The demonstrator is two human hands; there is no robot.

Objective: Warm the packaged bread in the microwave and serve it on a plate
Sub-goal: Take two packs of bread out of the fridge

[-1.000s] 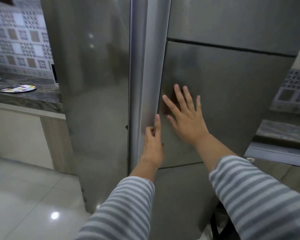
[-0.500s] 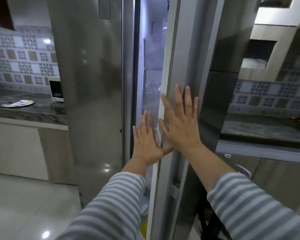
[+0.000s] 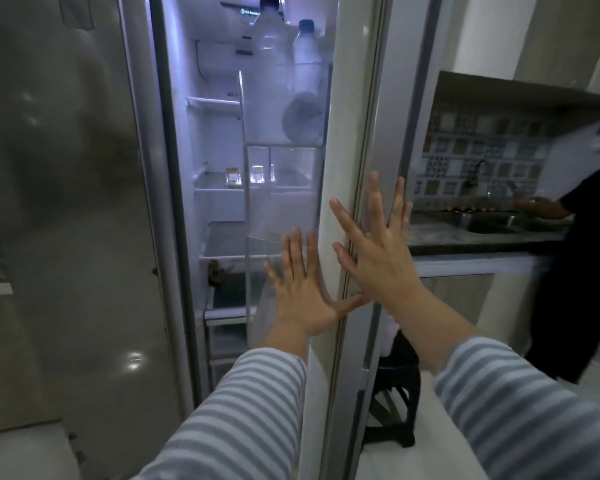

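The fridge's right door (image 3: 357,109) stands swung open, edge-on to me. My right hand (image 3: 374,251) lies flat with spread fingers against the door's outer edge. My left hand (image 3: 302,292) is spread flat on the door's inner side, by its clear door bins (image 3: 281,188). The lit fridge interior (image 3: 215,140) shows shelves with small packets (image 3: 233,177) on the middle shelf and a dark item (image 3: 217,271) lower down. I cannot pick out the packaged bread. Water bottles (image 3: 305,57) stand in the top door bin.
The fridge's closed left door (image 3: 66,202) fills the left side. Behind the open door stands a black stool (image 3: 395,386). At the right, a person in dark clothes (image 3: 582,258) works at a counter with a sink (image 3: 492,223) under a tiled wall.
The right fridge door has swung from shut to wide open, exposing the lit interior. Both hands stayed flat on the door and moved with it. The view turned right, bringing the sink counter and a person into view.
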